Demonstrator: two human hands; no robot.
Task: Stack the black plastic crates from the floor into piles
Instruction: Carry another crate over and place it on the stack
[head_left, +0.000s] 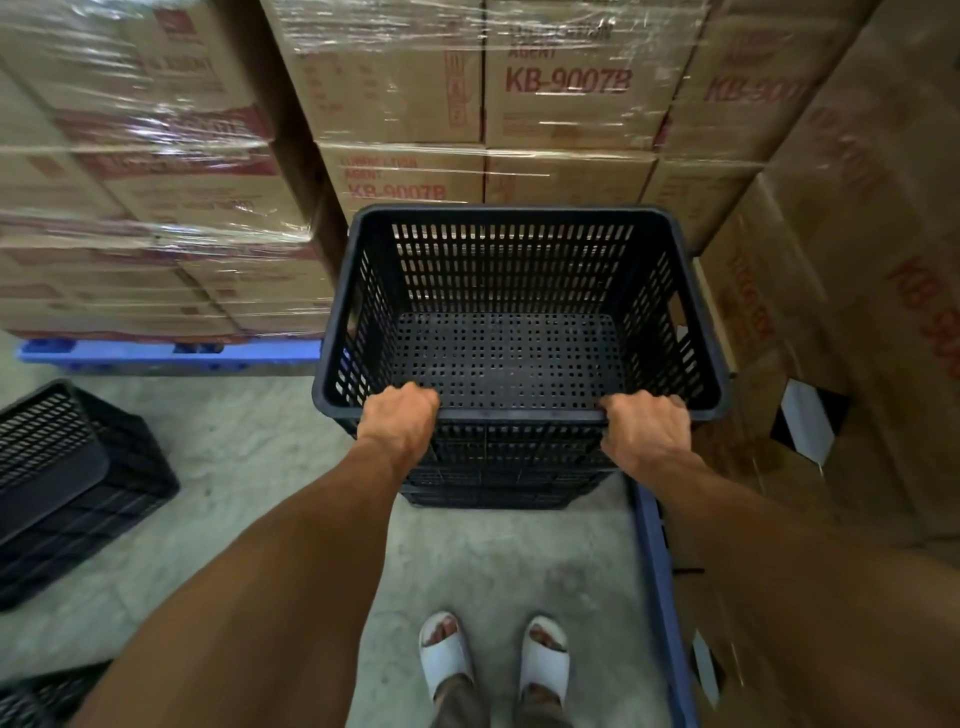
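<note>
A black perforated plastic crate (514, 291) is in front of me, open side up and empty. It sits nested on a pile of black crates (493, 478) standing on the concrete floor. My left hand (400, 421) grips the near rim left of centre, fingers curled over the edge. My right hand (644, 431) grips the same rim on the right. A second black crate (67, 483) lies on the floor at the left. A further black crate (31, 696) shows only partly at the bottom left corner.
Shrink-wrapped cardboard boxes (156, 208) on a blue pallet (166, 351) stand at the left. More boxes (519, 104) rise behind the pile and along the right (857, 260). A blue pallet edge (657, 571) runs by my right arm. My feet in white sandals (493, 660) stand on the concrete.
</note>
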